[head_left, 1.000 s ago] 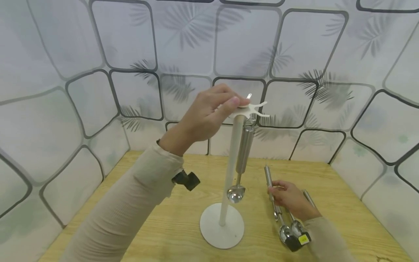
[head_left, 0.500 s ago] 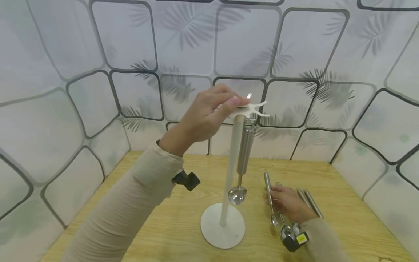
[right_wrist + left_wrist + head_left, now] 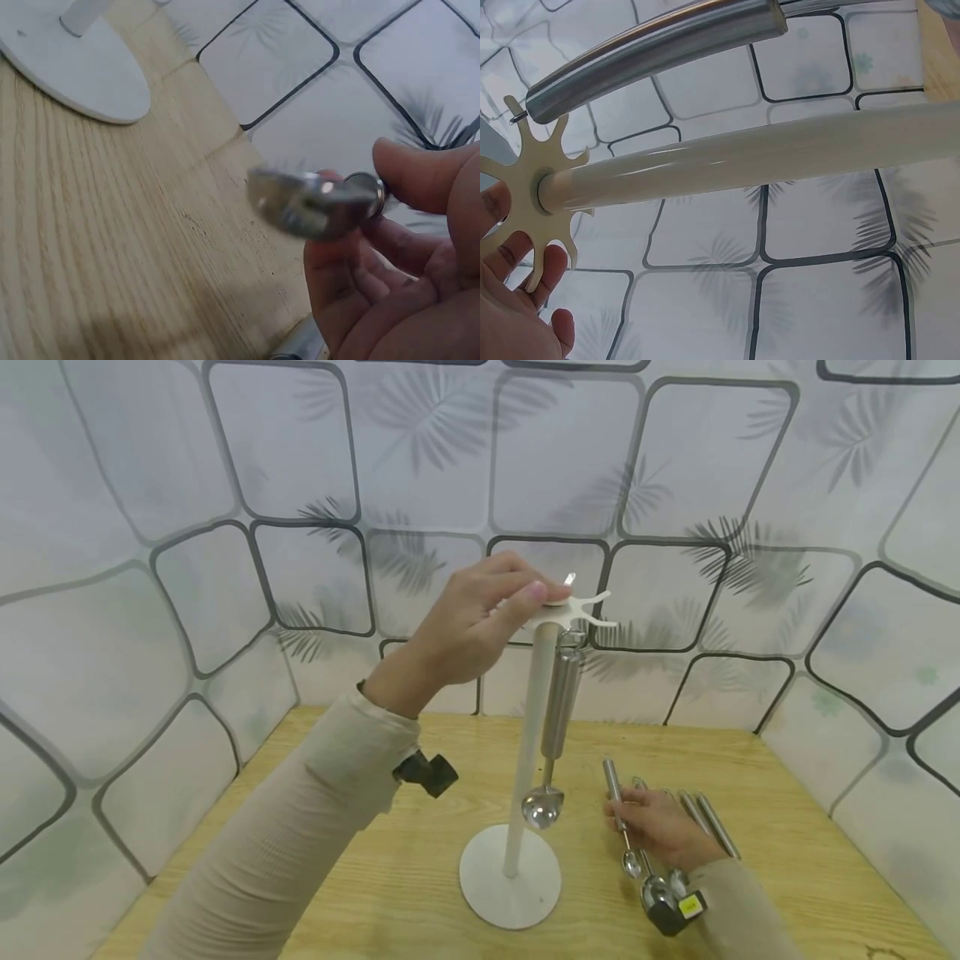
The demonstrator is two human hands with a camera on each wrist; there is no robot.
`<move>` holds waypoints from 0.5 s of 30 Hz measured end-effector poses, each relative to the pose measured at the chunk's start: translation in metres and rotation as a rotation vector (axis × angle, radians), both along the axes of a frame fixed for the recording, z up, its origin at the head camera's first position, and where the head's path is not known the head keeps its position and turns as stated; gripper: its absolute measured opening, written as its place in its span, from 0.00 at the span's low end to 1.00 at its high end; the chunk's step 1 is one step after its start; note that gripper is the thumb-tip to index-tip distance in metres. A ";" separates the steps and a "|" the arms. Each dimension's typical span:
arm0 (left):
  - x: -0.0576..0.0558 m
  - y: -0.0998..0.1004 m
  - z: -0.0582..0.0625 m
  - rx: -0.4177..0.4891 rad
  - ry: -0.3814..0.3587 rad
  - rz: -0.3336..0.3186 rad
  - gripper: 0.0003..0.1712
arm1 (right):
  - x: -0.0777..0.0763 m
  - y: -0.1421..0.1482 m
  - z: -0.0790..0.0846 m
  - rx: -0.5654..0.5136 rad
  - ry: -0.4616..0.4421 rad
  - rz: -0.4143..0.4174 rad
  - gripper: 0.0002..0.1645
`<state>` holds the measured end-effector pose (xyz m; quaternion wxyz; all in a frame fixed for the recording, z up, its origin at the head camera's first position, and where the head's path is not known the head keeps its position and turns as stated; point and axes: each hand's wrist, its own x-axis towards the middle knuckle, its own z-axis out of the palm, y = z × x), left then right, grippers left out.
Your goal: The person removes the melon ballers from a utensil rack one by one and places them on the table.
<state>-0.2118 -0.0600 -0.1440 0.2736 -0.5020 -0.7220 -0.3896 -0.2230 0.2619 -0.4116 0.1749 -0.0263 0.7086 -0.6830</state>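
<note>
My left hand [image 3: 487, 618] grips the top of a white utensil stand [image 3: 528, 752], its fingers over the hooked plate [image 3: 521, 184]. From one hook a steel scoop [image 3: 558, 710] with a round bowl hangs by its ring, beside the pole. My right hand [image 3: 663, 822] pinches a small steel spoon [image 3: 612, 781] by its ribless, straight handle. That spoon's little bowl [image 3: 307, 206] points toward the right wrist camera and looks blurred. Under and beside the right hand lie several more steel utensils [image 3: 717, 825], partly hidden by the hand and the black wrist camera.
The stand's round white base [image 3: 487, 893] rests on a light wooden table [image 3: 405, 877], left of the utensils. Patterned cloth walls [image 3: 427, 468] close off the back and both sides. Another steel handle [image 3: 300, 345] lies below the right hand.
My right hand has drawn the small spoon away from the other utensils and turned it, so its bowl shows. More handles show at the right. My left hand stays on the stand.
</note>
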 end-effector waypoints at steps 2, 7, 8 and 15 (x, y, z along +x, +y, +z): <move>0.001 0.000 0.000 -0.003 -0.010 0.004 0.18 | 0.001 -0.003 0.000 0.065 0.019 -0.015 0.33; 0.002 0.000 0.000 -0.008 -0.029 0.011 0.18 | 0.005 -0.007 0.001 0.256 0.095 -0.032 0.33; 0.002 0.000 0.000 -0.006 -0.026 0.009 0.18 | 0.006 -0.008 0.001 0.294 0.109 -0.037 0.32; 0.002 0.000 0.001 -0.004 -0.014 0.005 0.18 | 0.004 -0.013 -0.004 0.507 0.166 -0.098 0.28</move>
